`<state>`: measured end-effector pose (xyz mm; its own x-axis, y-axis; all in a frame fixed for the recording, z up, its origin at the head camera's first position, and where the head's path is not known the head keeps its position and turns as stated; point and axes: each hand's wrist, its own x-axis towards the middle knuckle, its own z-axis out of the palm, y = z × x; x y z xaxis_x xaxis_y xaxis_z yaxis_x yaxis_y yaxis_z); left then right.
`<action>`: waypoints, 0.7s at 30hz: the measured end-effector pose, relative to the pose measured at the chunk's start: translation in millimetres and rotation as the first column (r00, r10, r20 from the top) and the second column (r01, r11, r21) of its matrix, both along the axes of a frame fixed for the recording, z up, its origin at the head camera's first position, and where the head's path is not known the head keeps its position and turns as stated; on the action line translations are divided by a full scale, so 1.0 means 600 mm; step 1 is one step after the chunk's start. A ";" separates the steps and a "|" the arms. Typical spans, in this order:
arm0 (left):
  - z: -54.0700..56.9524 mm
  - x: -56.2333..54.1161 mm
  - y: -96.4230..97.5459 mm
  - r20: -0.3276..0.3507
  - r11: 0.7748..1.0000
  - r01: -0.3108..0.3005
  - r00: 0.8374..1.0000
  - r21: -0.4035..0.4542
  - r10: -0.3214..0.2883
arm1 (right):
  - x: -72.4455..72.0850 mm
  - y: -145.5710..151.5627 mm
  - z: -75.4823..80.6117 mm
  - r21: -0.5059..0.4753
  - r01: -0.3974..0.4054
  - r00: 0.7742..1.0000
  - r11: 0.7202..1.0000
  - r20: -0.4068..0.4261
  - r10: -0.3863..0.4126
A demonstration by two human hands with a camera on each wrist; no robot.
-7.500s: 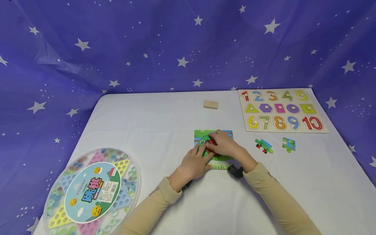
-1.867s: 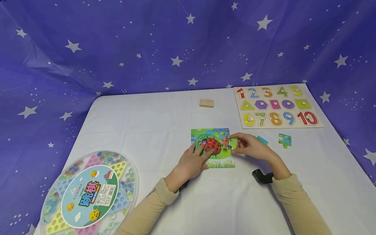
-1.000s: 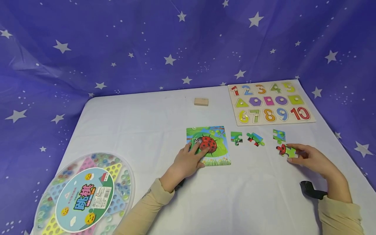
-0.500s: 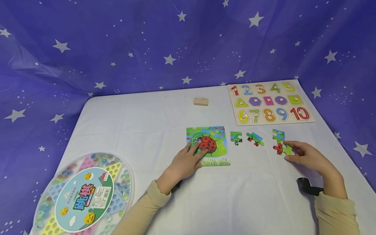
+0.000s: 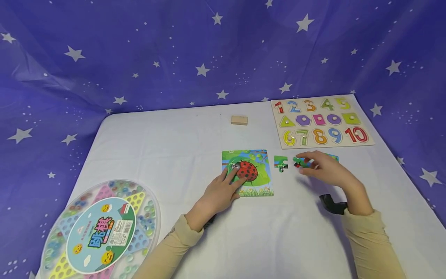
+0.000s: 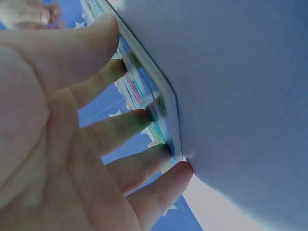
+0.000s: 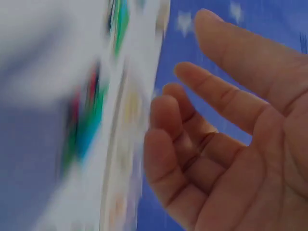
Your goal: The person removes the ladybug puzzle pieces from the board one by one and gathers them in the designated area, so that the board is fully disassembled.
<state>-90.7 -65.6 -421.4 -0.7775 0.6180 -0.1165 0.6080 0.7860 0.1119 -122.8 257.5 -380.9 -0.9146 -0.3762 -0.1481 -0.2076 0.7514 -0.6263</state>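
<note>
A flat square ladybug puzzle board (image 5: 258, 190) lies mid-table. My left hand (image 5: 214, 195) rests on its left part, fingers spread; in the left wrist view the fingertips lie along the board edge (image 6: 166, 89). A green jigsaw piece (image 5: 280, 162) lies just right of the board. Beside it, my right hand (image 5: 327, 168) hovers over a green, red and blue jigsaw piece (image 5: 297, 164), which it partly covers. Thumb and index finger stand apart with nothing between them, and the other fingers are loosely bent. Behind this hand shows a corner of another blue jigsaw piece (image 5: 334, 156).
A wooden number and shape board (image 5: 327, 122) lies at the back right. Near the back middle sits a small wooden block (image 5: 239, 120). A round Chinese checkers set (image 5: 101, 232) with marbles occupies the front left. A starry purple cloth (image 5: 174, 58) hangs behind the table.
My right hand carried a red and green jigsaw piece from the board to the right, let go of it beside another piece, and moved back left. The left hand stayed on the board.
</note>
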 end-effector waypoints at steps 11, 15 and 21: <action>-0.004 0.007 0.000 -0.059 0.999 -0.009 0.998 -0.045 0.006 | -0.050 -0.189 -0.057 0.014 -0.284 0.959 0.959 -0.017 0.284; -0.001 0.008 -0.001 -0.071 0.999 -0.002 0.997 -0.045 -0.001 | -0.052 -0.204 -0.065 0.034 -0.263 0.964 0.964 0.035 0.262; 0.005 0.006 -0.001 -0.048 0.999 -0.019 0.999 -0.037 0.017 | -0.056 -0.205 -0.069 -0.013 -0.236 0.971 0.972 0.044 0.237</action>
